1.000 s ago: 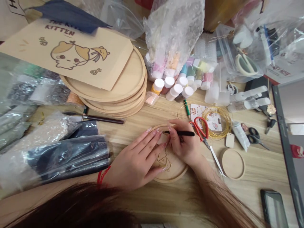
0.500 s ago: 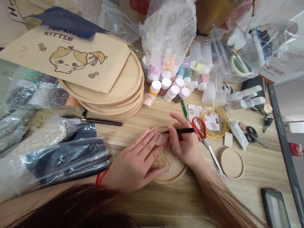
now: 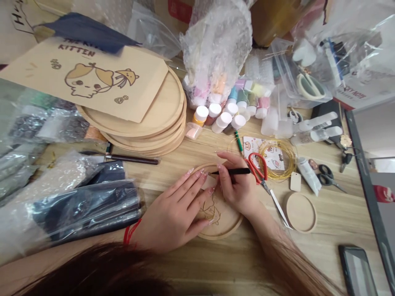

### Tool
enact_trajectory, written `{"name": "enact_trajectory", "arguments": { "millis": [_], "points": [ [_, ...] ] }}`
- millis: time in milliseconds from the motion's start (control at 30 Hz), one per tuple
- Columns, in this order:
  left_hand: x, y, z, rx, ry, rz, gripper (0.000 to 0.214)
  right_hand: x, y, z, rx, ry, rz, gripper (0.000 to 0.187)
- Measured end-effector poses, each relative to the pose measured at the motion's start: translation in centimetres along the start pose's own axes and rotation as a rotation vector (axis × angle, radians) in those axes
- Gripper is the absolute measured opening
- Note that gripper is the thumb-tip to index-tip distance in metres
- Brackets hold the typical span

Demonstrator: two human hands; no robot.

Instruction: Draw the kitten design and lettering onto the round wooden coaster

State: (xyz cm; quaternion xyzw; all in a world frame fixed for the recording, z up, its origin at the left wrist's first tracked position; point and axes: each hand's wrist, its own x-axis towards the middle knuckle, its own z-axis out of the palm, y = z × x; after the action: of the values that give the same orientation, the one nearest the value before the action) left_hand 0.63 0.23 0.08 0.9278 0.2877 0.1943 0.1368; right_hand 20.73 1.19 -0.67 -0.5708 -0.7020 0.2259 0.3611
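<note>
A small round wooden coaster (image 3: 224, 224) with a gold wire cat outline (image 3: 211, 210) lies on the table in front of me. My left hand (image 3: 175, 209) lies flat on the coaster with its fingers stretched out, pressing beside the outline. My right hand (image 3: 239, 187) pinches a thin black tool (image 3: 236, 171), held level with its tip pointing left toward the coaster's far rim. Both hands hide much of the coaster.
Red-handled scissors (image 3: 262, 172) and a gold wire coil (image 3: 279, 158) lie right of my hand. An empty small coaster (image 3: 300, 212), a stack of round wooden trays (image 3: 148, 123), paint bottles (image 3: 222, 117), plastic bags (image 3: 61, 197) and a phone (image 3: 356, 269) crowd the table.
The view has shifted slightly; my hands stay on the coaster, with the right hand and tool edging a little up and left.
</note>
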Motion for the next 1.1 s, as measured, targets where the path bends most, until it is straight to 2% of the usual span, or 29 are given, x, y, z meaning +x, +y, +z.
{"name": "enact_trajectory", "arguments": {
  "millis": [433, 667, 1100],
  "points": [
    [-0.04, 0.0, -0.07, -0.007, -0.007, -0.003, 0.053, -0.14, -0.3, -0.36, -0.009, 0.03, -0.04, 0.023],
    [-0.03, 0.06, -0.1, -0.01, -0.002, -0.013, 0.052, -0.03, 0.21, -0.52, -0.093, 0.037, -0.171, 0.011],
    [0.02, -0.01, 0.05, -0.004, -0.005, -0.001, 0.054, 0.14, 0.56, -0.55, -0.088, -0.001, -0.182, 0.007]
  ]
}}
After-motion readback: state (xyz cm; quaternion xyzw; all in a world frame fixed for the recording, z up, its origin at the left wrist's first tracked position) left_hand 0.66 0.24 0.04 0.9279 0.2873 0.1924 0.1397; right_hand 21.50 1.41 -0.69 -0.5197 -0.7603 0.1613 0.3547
